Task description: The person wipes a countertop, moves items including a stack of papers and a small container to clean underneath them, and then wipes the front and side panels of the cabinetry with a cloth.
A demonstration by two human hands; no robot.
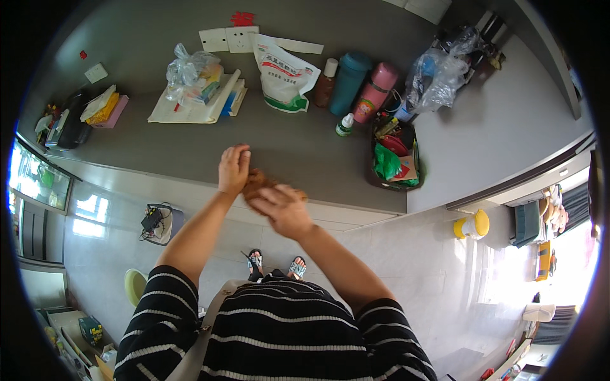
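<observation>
A crumpled brown cloth [255,180] is bunched between my two hands at the front edge of the grey counter. My left hand [234,169] is closed against its left side, with the fingers pressed together. Over the cloth's right part lies my right hand [284,209], gripping it; its fingers are smeared by motion. Much of the cloth is hidden under this hand, though a bit shows beyond the fingertips.
Along the counter's back stand a white-and-green pouch [286,75], a brown bottle [325,84], a teal tumbler [350,82] and a pink flask [375,93]. A small dropper bottle [344,125] and a dark basket [401,185] sit nearer. Papers [190,109] lie left.
</observation>
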